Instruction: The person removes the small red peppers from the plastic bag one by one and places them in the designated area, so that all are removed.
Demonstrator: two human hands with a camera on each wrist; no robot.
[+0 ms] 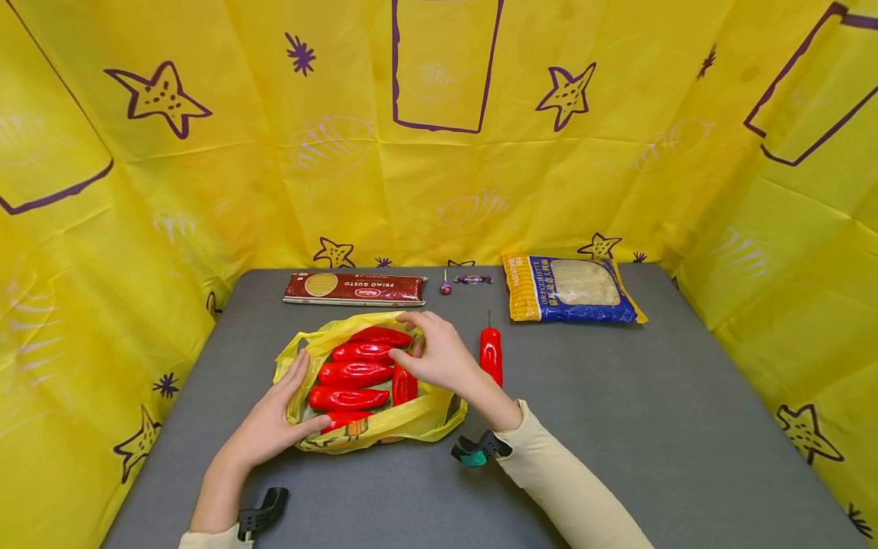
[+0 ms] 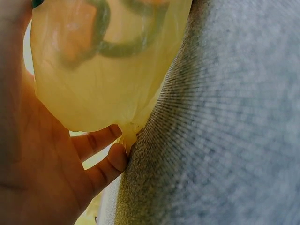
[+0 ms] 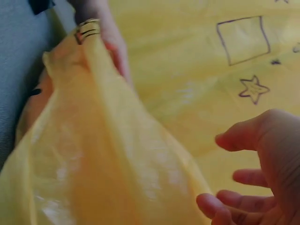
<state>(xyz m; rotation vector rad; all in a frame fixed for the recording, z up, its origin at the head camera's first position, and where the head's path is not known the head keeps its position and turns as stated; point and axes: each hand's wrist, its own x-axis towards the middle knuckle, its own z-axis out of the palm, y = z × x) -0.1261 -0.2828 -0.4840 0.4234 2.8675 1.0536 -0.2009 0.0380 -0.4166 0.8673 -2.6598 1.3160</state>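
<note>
A yellow plastic bag [image 1: 418,423] lies with its mouth spread, and several shiny red chili peppers [image 1: 353,374] show inside it. At the bag's left side rests my left hand [image 1: 270,419], its thumb over the front rim and its fingers spread along the left edge. In the left wrist view, fingertips [image 2: 117,157] touch a gathered bit of the plastic. My right hand [image 1: 439,352] is over the bag's right rear rim, thumb and fingers apart with nothing seen between them. One more red chili pepper [image 1: 491,354] lies outside, partly behind the right wrist.
Behind the bag, a brown-red pasta packet [image 1: 357,290] lies along the grey table's [image 1: 617,427] back edge. Right of it are a small lollipop [image 1: 446,287] and a purple wrapped candy [image 1: 473,280]. A blue and yellow orecchiette bag [image 1: 576,290] lies at back right. Yellow cloth [image 1: 439,183] surrounds the table.
</note>
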